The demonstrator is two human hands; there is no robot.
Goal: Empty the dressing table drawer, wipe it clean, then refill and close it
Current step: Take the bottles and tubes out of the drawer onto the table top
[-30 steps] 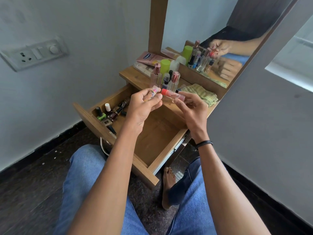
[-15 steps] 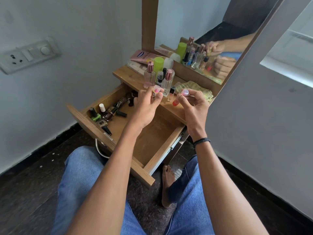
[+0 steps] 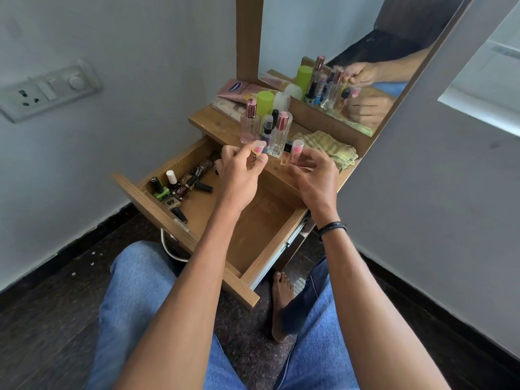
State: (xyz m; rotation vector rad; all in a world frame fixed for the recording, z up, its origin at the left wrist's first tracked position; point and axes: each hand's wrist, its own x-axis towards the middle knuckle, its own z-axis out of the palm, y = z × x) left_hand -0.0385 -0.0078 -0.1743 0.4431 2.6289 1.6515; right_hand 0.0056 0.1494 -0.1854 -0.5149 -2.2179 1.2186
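Showing the pulled-out drawer [image 3: 180, 235], polish bottles [image 3: 174, 190] crowd its left corner, with bare wood to their right. The left hand [image 3: 239, 175] pinches a pink item [image 3: 257, 150], mostly hidden by fingers. The right hand [image 3: 315, 178] pinches a clear tube [image 3: 297, 149] at the tabletop edge, beside the perfumes [image 3: 278, 133]. A cloth [image 3: 332, 147] lies rightmost.

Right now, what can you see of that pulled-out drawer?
The drawer looks like brown wood-grain board, a shallow open box pulled far out from under the dressing table top, with a metal runner on its right side. Its left end holds a cluster of nail polish bottles and small dark tubes; the rest of its floor is bare. The left hand, pinching a small pink-capped tube, is above its back part without touching it.
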